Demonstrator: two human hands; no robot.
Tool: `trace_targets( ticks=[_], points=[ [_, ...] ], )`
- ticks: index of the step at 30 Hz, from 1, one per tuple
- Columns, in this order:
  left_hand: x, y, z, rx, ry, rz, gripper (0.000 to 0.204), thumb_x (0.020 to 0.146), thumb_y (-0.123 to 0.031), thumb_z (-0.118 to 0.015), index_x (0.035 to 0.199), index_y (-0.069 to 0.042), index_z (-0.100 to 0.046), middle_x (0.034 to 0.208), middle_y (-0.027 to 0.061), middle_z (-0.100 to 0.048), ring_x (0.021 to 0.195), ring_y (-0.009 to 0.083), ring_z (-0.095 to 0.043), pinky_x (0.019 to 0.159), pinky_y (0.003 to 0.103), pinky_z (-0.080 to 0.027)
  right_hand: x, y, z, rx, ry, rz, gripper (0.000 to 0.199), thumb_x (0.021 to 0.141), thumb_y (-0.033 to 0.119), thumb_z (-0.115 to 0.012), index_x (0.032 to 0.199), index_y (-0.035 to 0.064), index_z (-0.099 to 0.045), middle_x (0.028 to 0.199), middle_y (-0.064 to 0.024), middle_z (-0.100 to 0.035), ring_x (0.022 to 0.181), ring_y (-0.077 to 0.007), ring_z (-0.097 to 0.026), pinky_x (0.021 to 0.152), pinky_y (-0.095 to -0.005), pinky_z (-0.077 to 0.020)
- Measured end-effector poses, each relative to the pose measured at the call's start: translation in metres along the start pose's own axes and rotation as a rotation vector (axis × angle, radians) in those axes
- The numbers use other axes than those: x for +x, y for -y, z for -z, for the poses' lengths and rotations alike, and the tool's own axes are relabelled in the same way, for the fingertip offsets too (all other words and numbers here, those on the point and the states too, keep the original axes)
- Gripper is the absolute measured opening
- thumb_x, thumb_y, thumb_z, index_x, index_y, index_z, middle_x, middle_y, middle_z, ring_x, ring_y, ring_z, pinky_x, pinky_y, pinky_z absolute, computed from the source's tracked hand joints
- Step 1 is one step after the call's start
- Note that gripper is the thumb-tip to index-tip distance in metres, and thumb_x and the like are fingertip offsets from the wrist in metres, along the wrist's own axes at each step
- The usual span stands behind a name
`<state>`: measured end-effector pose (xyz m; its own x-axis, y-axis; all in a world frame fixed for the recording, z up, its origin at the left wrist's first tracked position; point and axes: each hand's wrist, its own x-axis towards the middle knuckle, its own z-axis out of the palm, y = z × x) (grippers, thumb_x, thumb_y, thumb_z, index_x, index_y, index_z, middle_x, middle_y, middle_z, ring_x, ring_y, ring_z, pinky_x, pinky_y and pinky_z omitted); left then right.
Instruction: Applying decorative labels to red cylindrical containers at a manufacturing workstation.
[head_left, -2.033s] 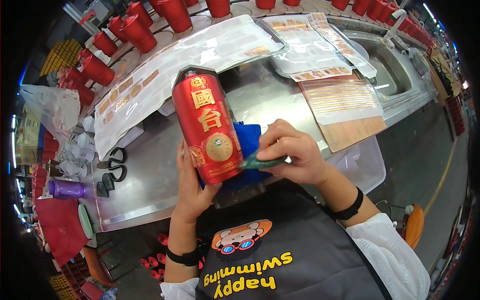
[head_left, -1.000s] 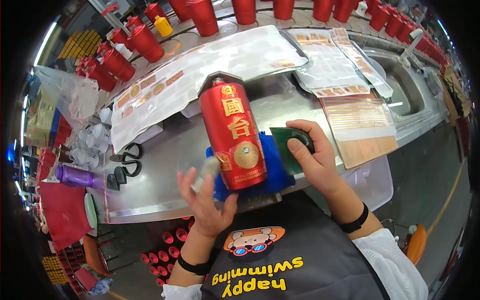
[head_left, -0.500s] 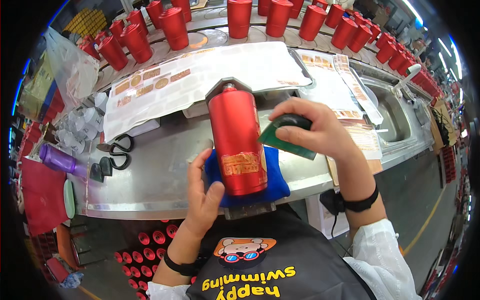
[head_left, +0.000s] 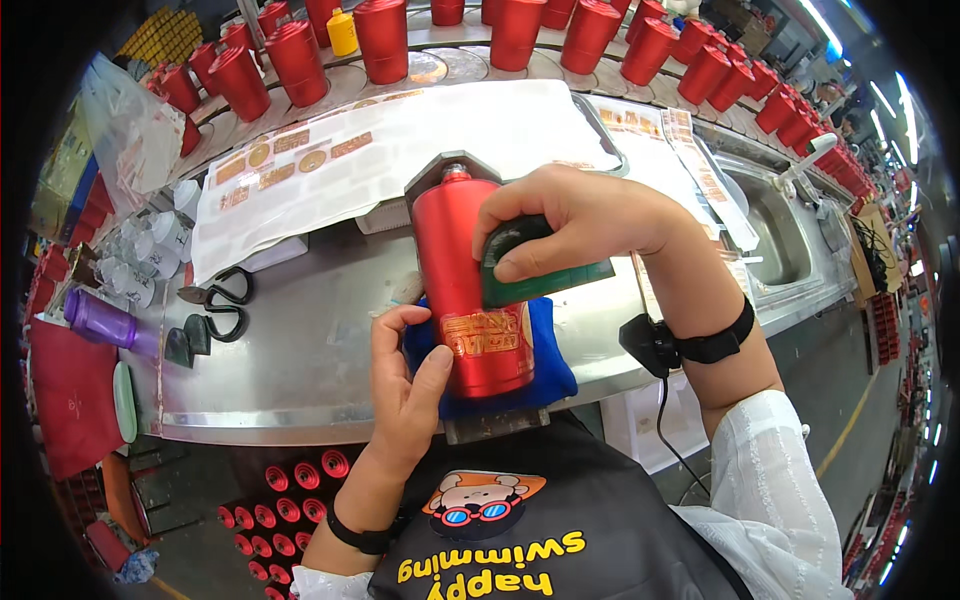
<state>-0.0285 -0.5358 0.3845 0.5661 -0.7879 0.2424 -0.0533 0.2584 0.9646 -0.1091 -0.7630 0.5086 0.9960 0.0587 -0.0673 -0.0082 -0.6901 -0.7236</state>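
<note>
At the far left edge of the frame I see a purple bottle [head_left: 95, 320] lying on the steel workbench [head_left: 300, 370], with a cluster of small white cups [head_left: 150, 250] above it. Just right of these lie black-handled scissors [head_left: 215, 292], blades pointing left. Across the upper middle spreads a white backing sheet [head_left: 400, 150] dotted with gold labels, and behind it, along the top of the frame, runs a curved row of red bottles [head_left: 380, 35] with one small yellow bottle [head_left: 342, 32] among them.

At the centre of the frame the red bottle [head_left: 470, 285] lies lengthwise, its silver neck pointing up the frame and its base toward me, resting on a blue cloth pad [head_left: 555, 365] at the near edge of the bench. A gold label sits on its lower body.

My left hand [head_left: 405, 385] comes up from the lower middle and cups the bottle's lower left side, thumb pressed against the red wall just beside the gold label, fingers curled loosely behind. My right hand [head_left: 580, 215] reaches in from the right and grips a dark green squeegee card [head_left: 535, 265] firmly, pressing its edge against the bottle's right side above the label. So the bottle lies between both hands, touched by each.

Further right, a black strap circles my right wrist, and a steel sink [head_left: 775, 235] sits in the bench at the upper right.
</note>
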Motion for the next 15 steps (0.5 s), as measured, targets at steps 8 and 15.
trace_targets(
  ticks=[8,15],
  points=[
    [0.002,-0.004,-0.001,-0.02,0.002,0.015,0.038,0.09,-0.01,-0.058,0.123,-0.001,-0.042,0.114,0.0069,-0.046,0.104,0.0121,-0.046,0.094,0.028,-0.037,0.013,0.008,-0.007,0.025,0.048,0.054,0.026,0.081,0.019,-0.071,0.1,0.0035,-0.066,0.079,-0.0043,-0.066,0.071,-0.0109,-0.059,0.066,-0.0267,-0.0487],
    [0.012,-0.001,0.003,0.233,-0.018,-0.116,0.028,0.085,-0.01,-0.062,0.111,-0.003,-0.053,0.106,0.0104,-0.048,0.099,0.0214,-0.048,0.092,0.03,-0.036,0.003,-0.002,-0.012,0.158,0.005,0.123,0.025,0.081,0.014,-0.073,0.101,0.002,-0.065,0.082,-0.0039,-0.065,0.074,-0.0096,-0.058,0.068,-0.0256,-0.048]
  ],
)
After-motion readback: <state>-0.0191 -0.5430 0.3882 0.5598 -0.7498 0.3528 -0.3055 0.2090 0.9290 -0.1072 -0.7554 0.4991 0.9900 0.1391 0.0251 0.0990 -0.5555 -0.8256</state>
